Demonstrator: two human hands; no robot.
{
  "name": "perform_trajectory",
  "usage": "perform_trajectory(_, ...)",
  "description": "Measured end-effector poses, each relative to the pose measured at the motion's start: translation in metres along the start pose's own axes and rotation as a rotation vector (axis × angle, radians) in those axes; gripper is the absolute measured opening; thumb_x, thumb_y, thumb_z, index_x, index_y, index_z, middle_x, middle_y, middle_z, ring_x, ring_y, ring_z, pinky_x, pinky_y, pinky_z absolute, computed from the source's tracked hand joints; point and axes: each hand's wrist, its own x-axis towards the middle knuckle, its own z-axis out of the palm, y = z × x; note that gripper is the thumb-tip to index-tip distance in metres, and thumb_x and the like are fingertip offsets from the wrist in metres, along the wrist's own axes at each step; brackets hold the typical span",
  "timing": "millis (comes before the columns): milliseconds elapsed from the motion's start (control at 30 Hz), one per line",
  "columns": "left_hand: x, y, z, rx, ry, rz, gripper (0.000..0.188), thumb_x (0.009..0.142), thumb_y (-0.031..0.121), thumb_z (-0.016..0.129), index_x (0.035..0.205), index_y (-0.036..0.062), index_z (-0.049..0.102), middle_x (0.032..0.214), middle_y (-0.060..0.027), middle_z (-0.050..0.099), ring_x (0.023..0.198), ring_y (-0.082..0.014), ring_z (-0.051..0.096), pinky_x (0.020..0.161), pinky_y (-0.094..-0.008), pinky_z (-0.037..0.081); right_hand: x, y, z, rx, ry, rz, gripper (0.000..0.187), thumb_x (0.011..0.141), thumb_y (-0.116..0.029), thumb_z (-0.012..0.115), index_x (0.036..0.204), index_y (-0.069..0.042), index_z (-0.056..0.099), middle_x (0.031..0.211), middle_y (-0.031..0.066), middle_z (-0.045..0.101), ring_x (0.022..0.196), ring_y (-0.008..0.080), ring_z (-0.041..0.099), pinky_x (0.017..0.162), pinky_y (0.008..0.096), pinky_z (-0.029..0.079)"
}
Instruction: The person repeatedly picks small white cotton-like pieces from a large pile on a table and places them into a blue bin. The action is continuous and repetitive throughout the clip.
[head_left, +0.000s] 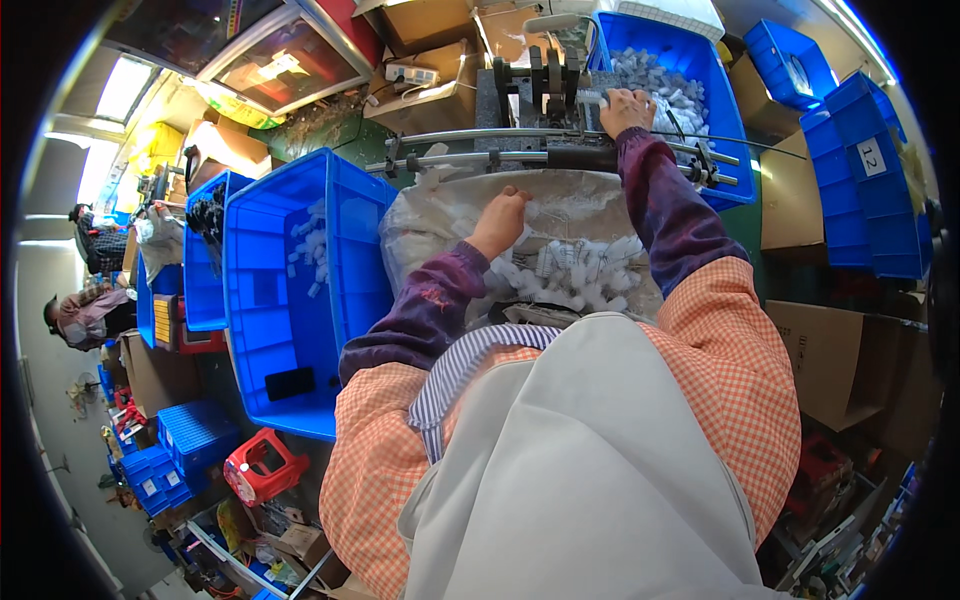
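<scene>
My right hand [629,110] reaches to the small bench machine [548,92], its fingers curled down beside the spindle parts. Whatever lies under those fingertips is hidden. Nearer to me, my left hand [503,222] hovers over the whitish cloth sheet [430,215], thumb and fingers drawn together; what they pinch, if anything, is too small to name. A heap of small translucent white plastic pieces with thin wires [585,272] rests on the cloth in front of my body. Between the machine and the cloth run metal rods [460,158].
At the back right a blue bin [735,150] holds many white pieces; a larger blue bin [290,370] on the left has a few pieces and a dark flat object. Cardboard boxes [830,360] and stacked blue crates [865,180] stand right. Other people [90,315] are far left.
</scene>
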Motion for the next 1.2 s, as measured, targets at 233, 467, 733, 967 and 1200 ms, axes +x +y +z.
perform_trajectory(233,0.004,0.016,-0.015,-0.109,0.073,0.038,0.012,0.077,0.006,0.055,0.088,0.0033,0.058,0.087,-0.0169,0.058,0.082,-0.0353,0.056,0.071,-0.0413,0.046,-0.012,-0.008,0.004,0.088,0.024,-0.033,0.026,0.077,-0.032,0.055,0.093,-0.015,0.065,0.105,0.0053,0.054,0.109,0.0259,0.037,0.092,0.0432,0.023)
perform_trajectory(467,0.005,0.028,-0.024,-0.143,0.101,0.100,0.013,0.077,0.007,0.056,0.089,0.0026,0.059,0.084,-0.0156,0.060,0.079,-0.0337,0.058,0.069,-0.0399,0.046,-0.015,-0.056,0.010,0.049,0.039,-0.126,0.027,0.081,-0.028,0.048,0.095,-0.012,0.063,0.104,0.0088,0.055,0.110,0.0264,0.038,0.091,0.0453,0.024)
perform_trajectory(733,0.005,0.028,-0.034,-0.175,0.127,0.062,0.016,0.076,0.006,0.057,0.091,0.0002,0.060,0.086,-0.0165,0.062,0.080,-0.0321,0.060,0.069,-0.0358,0.048,-0.013,-0.024,-0.001,0.043,-0.021,-0.118,0.026,0.080,-0.029,0.049,0.096,-0.013,0.063,0.103,0.0075,0.056,0.106,0.0262,0.045,0.089,0.0444,0.028)
perform_trajectory(967,0.018,0.045,-0.037,-0.213,0.127,0.098,0.016,0.077,0.006,0.057,0.092,0.0003,0.061,0.084,-0.0150,0.062,0.077,-0.0287,0.061,0.068,-0.0329,0.048,0.019,0.022,0.007,-0.054,-0.127,-0.102,0.024,0.082,-0.031,0.049,0.095,-0.014,0.060,0.104,0.0093,0.060,0.100,0.0220,0.057,0.085,0.0438,0.036)
perform_trajectory(1200,0.033,0.068,-0.039,-0.214,0.189,0.168,0.015,0.078,0.006,0.058,0.092,0.0015,0.061,0.084,-0.0156,0.062,0.074,-0.0290,0.061,0.065,-0.0328,0.048,0.008,0.056,-0.055,-0.050,0.008,0.126,0.040,0.081,-0.033,0.056,0.114,-0.010,0.052,0.106,0.0087,0.059,0.096,0.0230,0.058,0.085,0.0402,0.041)
